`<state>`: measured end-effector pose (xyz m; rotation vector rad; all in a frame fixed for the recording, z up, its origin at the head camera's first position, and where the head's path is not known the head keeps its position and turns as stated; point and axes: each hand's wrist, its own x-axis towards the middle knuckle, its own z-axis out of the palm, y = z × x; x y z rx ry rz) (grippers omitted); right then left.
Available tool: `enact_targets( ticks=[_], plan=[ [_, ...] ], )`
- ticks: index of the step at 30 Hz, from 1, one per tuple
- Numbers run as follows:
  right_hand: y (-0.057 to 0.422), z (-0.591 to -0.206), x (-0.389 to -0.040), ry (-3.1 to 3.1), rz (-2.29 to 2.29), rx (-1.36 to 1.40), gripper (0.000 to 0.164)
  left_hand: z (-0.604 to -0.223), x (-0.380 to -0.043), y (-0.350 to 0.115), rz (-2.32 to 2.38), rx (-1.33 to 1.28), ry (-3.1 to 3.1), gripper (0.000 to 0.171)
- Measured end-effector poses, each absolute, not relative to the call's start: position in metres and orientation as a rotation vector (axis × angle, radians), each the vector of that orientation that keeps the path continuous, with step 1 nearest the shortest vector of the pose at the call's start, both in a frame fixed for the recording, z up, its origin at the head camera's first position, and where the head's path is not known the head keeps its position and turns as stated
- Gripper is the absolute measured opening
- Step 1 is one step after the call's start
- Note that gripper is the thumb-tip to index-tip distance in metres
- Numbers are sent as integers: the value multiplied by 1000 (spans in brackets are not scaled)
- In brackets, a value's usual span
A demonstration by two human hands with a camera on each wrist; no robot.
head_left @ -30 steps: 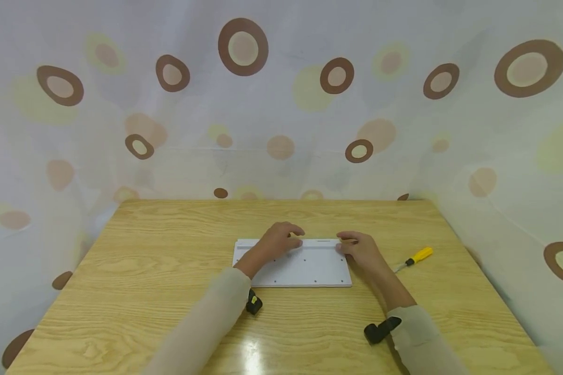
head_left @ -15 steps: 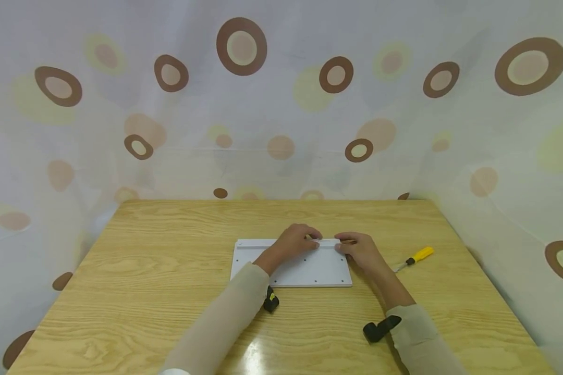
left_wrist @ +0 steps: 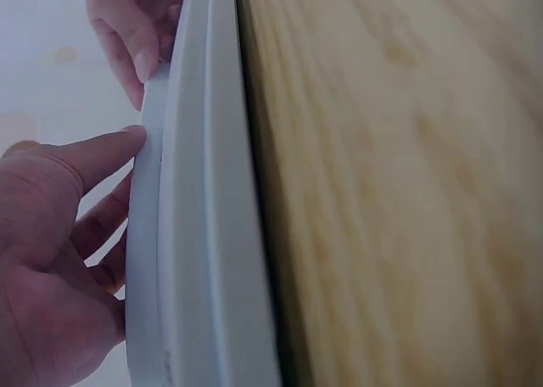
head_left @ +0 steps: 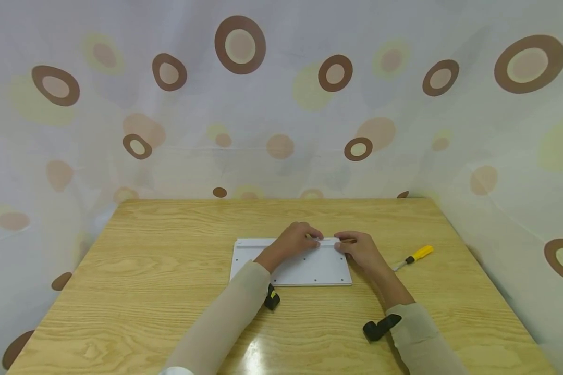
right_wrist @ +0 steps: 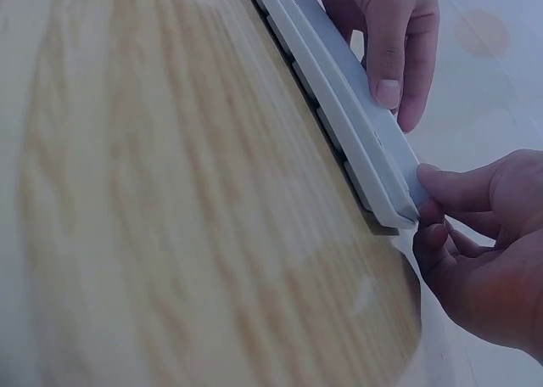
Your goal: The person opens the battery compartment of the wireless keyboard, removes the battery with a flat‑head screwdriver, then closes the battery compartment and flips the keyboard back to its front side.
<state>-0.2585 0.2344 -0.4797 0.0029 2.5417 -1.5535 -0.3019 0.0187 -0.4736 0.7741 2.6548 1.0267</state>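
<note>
The keyboard (head_left: 326, 268) lay on a wood-grained table (head_left: 145, 291), spotted cloth (head_left: 281, 112) behind it, screwdriver (head_left: 417, 255) to its right; left hand (head_left: 294, 240) and right hand (head_left: 362, 250) clamped fingers on its far edge.

Tabletop workspace: wood-grain table (head_left: 159, 271), circle-patterned backdrop (head_left: 281, 112), yellow-handled screwdriver (head_left: 421, 253).

Smooth, matt plastic keyboard (head_left: 326, 268); glossy wood-grain tabletop (head_left: 178, 245); plastic screwdriver handle (head_left: 423, 253); cloth sleeves (head_left: 220, 323)

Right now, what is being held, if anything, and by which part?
The white panel, by its far edge: the right hand pinches near the right corner, the left hand farther left.
</note>
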Motion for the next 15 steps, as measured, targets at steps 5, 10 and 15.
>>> enact_targets(
  ticks=[5,10,15],
  plan=[
    [234,-481,-259,2546,-1550,-8,39,-471,-301,19,1017,780,2651,23],
    [235,-482,-259,2560,-1538,-31,37,-468,-299,22,987,776,2661,23],
    [235,-482,-258,2555,-1530,-34,36,-468,-298,23,995,714,2629,21]
  ],
)
